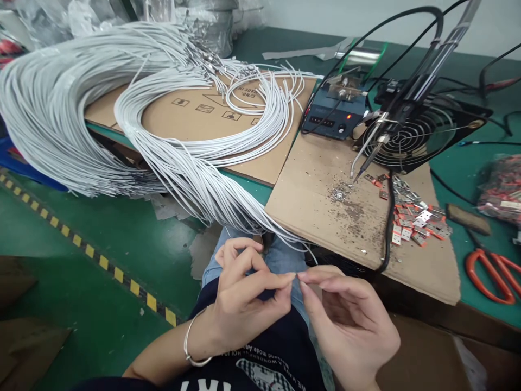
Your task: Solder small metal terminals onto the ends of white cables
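Observation:
My left hand (pixel 254 288) is closed in a pinch, thumb against index finger, over my lap. My right hand (pixel 350 317) pinches too, and its fingertips meet those of the left. Whatever lies between the fingertips is too small or hidden to make out. Just beyond the fingers, a bundle of white cables (pixel 195 179) hangs over the table edge, with a loose strand curving down close to my right fingers. A larger bundle of grey-white cables (pixel 61 98) with metal-tipped ends lies to the left.
On the right cardboard (pixel 309 201) are solder scraps and a pile of small metal connector pieces (pixel 419 220). A soldering station (pixel 336 114), a mounted soldering iron (pixel 378 144) and a fan (pixel 407 138) stand behind. Orange-handled scissors (pixel 488 277) and a bagged lot of parts (pixel 502 187) lie right.

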The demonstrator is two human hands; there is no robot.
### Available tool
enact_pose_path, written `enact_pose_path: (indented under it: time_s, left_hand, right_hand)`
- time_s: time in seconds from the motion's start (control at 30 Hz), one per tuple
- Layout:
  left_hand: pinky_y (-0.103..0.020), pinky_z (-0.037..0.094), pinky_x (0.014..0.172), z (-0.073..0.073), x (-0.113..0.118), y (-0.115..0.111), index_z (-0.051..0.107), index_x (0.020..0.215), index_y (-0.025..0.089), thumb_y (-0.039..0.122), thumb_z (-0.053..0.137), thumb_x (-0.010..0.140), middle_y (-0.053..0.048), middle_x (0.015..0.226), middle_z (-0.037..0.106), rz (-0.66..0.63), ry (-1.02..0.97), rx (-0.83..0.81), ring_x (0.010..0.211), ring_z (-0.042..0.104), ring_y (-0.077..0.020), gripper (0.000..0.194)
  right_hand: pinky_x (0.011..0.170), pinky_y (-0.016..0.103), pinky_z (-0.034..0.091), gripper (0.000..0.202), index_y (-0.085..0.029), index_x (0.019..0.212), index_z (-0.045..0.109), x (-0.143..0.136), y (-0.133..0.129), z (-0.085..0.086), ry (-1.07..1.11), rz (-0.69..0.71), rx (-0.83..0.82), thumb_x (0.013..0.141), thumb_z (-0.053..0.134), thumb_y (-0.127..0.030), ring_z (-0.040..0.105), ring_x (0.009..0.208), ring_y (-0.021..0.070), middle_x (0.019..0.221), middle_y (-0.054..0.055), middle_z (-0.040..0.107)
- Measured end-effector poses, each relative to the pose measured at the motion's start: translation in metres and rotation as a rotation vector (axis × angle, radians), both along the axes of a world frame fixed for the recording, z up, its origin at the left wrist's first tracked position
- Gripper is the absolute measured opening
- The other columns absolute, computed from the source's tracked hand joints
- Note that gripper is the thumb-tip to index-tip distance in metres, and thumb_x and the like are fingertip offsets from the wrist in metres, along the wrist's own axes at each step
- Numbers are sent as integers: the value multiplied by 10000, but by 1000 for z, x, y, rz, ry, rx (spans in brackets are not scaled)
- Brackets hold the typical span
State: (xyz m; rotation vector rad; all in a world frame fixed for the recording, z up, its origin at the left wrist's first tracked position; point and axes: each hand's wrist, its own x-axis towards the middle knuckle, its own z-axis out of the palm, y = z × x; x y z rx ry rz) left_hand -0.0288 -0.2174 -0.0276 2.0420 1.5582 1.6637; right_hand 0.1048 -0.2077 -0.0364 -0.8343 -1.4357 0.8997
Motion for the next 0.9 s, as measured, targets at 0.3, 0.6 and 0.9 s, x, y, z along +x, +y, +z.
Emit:
enact_pose_path:
  time_s: [0.3,0.6,0.9]
  left_hand:
    - [-347,367,694,-7,-1,-7,695,739,220,12,734,616,30,503,515,140,209,66,773,510,-203,245]
    - [-351,342,734,-9,-5,-9,709,795,218,39,725,658,6,568,538,92,247,49,824,487,-213,227]
    - [-367,285,721,-8,-6,-9,718,820,211,38,718,679,0,574,538,92,292,41,853,480,-233,223]
  right_hand:
    - [601,298,583,310,-185,904,591,-3,-5,2,-24,-70,-26,719,616,62,664,741,187,764,36,684]
    - [595,237,595,295,-197,902,618,-2,-6,3,-124,-157,-64,702,668,14,685,684,164,741,6,692]
    - [598,286,594,204,-187,883,627,2,-4,1,-289,-209,61,735,684,-59,685,700,193,762,35,689]
